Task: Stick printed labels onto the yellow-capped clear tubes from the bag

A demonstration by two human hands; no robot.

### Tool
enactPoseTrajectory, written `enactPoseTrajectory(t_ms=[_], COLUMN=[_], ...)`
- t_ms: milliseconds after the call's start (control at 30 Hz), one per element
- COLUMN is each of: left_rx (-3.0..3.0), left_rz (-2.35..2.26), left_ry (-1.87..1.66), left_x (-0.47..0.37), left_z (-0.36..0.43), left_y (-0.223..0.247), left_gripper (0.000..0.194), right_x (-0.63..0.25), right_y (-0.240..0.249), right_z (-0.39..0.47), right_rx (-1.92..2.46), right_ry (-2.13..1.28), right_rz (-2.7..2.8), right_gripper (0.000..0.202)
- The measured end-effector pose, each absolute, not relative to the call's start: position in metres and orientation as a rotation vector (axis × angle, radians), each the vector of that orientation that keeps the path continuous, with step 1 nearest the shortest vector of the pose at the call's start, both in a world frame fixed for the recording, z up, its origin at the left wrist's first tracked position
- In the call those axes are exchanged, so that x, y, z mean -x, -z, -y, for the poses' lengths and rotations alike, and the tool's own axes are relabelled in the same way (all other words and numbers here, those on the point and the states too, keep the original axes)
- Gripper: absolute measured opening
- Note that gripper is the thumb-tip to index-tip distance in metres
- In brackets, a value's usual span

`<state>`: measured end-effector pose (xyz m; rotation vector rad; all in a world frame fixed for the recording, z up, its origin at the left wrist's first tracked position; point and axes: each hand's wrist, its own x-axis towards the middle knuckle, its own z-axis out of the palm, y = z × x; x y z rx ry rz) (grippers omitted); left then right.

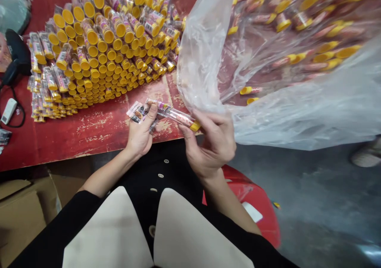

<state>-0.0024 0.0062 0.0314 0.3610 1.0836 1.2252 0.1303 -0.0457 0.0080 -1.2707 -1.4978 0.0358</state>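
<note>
Between my hands is a clear tube with a yellow cap (pixel 178 116), pinkish contents showing through and a printed label near one end. My left hand (pixel 142 131) pinches the labelled end, along with some small printed stickers or cards (pixel 137 112). At the yellow cap, the thumb and fingers of my right hand (pixel 212 141) close on the tube. The tube lies tilted above the table's front edge, cap to the right. What the lower left fingers touch is hidden.
A big stack of yellow-capped tubes (pixel 101 57) covers the red table (pixel 98 129) at left. On the right, a clear plastic bag (pixel 285 121) holds more tubes. A black scanner-like device (pixel 18 53) stands far left; a red stool (pixel 258 204) is below.
</note>
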Motion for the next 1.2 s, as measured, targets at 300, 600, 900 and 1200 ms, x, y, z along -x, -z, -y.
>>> enactPoseTrajectory(t_ms=[300,600,900,1200], left_rx=[-0.118,-0.281,-0.476,-0.470], left_rz=[-1.122,-1.049,-0.973,-0.974], left_ry=[-1.093,-1.120,-1.186,-1.112], left_x=[0.006,0.003,0.002,0.007], left_z=[-0.013,-0.005,0.008,0.013], left_y=[-0.028,-0.027,-0.034,-0.034], left_gripper=[0.030,0.037,0.053,0.067], right_x=[-0.129,-0.137,-0.129,-0.121], right_y=[-0.002,0.006,-0.002,-0.002], right_z=[0.049,0.050,0.046,0.044], right_rx=[1.243,1.216,1.254,1.297], right_ry=[-0.288,-0.108,-0.367,-0.306], right_rz=[1.138,1.510,1.452,1.347], right_gripper=[0.028,0.051,0.041,0.025])
